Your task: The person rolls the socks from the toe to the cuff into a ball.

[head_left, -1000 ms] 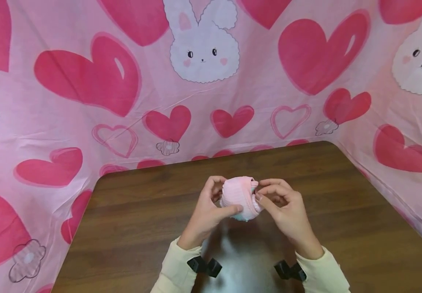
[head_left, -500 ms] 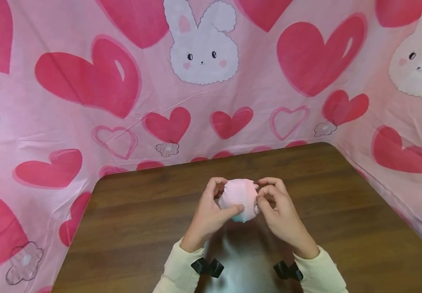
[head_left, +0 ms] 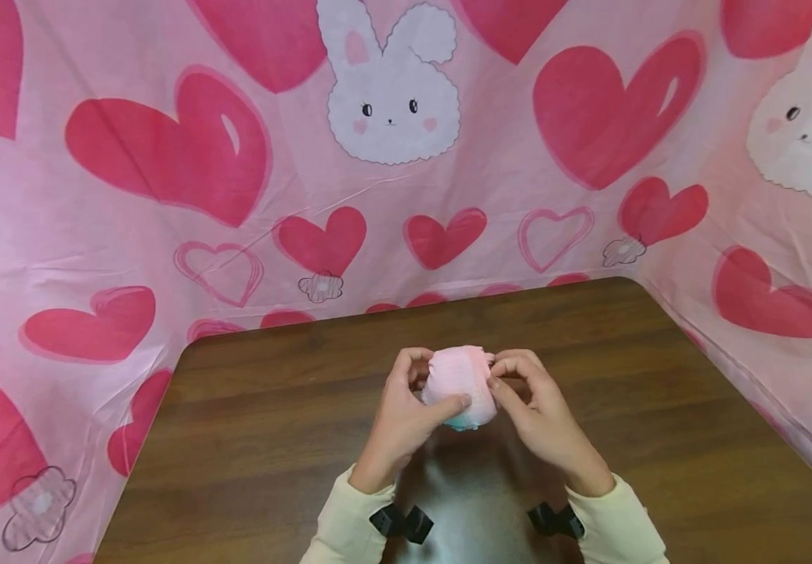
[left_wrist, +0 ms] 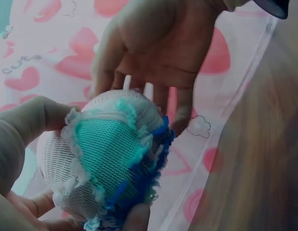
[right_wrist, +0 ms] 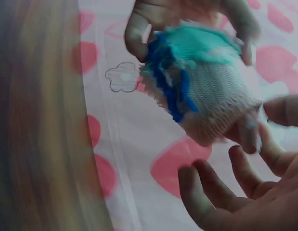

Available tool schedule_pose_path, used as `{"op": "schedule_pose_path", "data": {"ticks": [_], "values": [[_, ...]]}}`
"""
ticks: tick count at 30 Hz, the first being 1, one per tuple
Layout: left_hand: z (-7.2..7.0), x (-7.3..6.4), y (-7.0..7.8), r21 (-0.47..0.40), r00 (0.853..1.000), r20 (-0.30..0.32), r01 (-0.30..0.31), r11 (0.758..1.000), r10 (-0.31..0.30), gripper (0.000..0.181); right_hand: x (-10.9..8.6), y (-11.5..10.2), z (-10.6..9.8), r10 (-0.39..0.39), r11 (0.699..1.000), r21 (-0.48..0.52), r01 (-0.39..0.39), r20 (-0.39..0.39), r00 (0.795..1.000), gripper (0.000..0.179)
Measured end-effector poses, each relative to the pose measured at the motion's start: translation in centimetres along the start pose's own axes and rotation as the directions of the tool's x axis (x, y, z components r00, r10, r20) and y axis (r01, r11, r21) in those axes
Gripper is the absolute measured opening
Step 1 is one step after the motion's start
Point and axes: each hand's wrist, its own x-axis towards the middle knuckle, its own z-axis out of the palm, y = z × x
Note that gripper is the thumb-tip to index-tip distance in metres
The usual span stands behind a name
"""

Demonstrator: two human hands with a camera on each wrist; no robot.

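A balled-up knit sock [head_left: 456, 374], pale pink outside with turquoise underneath, is held up over the table between both hands. My left hand [head_left: 406, 415] grips its left side, thumb across the front and fingers behind. At the right edge, my right hand [head_left: 543, 415] pinches the pink cuff between thumb and forefinger. The left wrist view shows the underside of the sock [left_wrist: 108, 154], where a turquoise patch meets fuzzy seams and loose blue threads. In the right wrist view the cuff of the sock [right_wrist: 216, 120] overhangs a fingertip, while the other right fingers are loosely bent below.
The brown wooden table [head_left: 272, 439] extends around both hands. A pink cloth [head_left: 476, 180] printed with hearts and rabbits hangs behind it and along the sides. Black wrist cameras [head_left: 402, 523] sit at both cream sleeves.
The gap at the sock's right end, seen a second ago, is now covered by smooth pink cuff. My right hand has shifted slightly left; my left hand keeps its grip.
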Motion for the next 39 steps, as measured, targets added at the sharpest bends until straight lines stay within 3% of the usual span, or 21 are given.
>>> {"op": "schedule_pose_path", "data": {"ticks": [4,9,14,20,29,39], "values": [[0.0,0.0,0.1,-0.056,0.999,-0.035,0.012,0.998,-0.014,0.061,-0.3,0.2,-0.4,0.015,0.983,0.18,-0.026,0.062,0.998,0.042],[-0.2,0.1,0.2,-0.121,0.998,-0.042,0.032,0.992,-0.037,0.06,-0.4,0.1,-0.5,0.007,0.967,0.251,-0.036,0.115,0.993,0.053],[-0.7,0.0,0.4,-0.09,0.999,-0.023,0.028,0.996,-0.031,0.058,-0.5,0.1,-0.7,0.023,0.962,0.268,-0.041,0.071,0.997,0.051],[-1.0,0.0,0.5,-0.072,1.0,-0.018,0.002,0.997,-0.003,0.053,-0.6,0.5,-0.9,0.014,0.965,0.261,-0.033,0.074,0.997,0.048],[-1.0,0.2,-0.4,-0.05,0.997,0.008,0.079,0.996,-0.078,0.051,-0.9,1.3,-0.9,0.011,0.97,0.242,-0.034,0.096,0.995,0.045],[-1.0,0.2,-1.8,0.068,0.994,0.014,0.105,0.992,-0.106,0.05,-1.6,3.0,-0.7,0.064,0.982,0.171,-0.083,0.115,0.991,0.042]]}}
